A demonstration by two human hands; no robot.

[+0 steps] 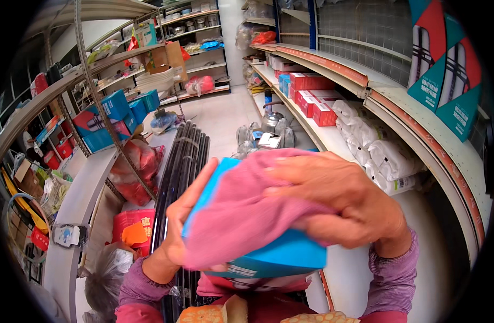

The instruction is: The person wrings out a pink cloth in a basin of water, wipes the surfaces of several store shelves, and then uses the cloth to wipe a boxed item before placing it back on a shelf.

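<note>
In front of my body I hold up a blue cardboard box. My left hand grips the box along its left side, the thumb and fingers partly hidden by the cloth. Bunched under my right hand, a pink cloth lies across the top of the box and hangs over its left edge. The right fingers are bent around the cloth and press it onto the box.
On the right, shelves hold red boxes, white bagged packs and tall teal-and-red boxes. A metal kettle stands beyond my hands. Dark wrapped tubes lie at left, beside a metal rack with blue boxes.
</note>
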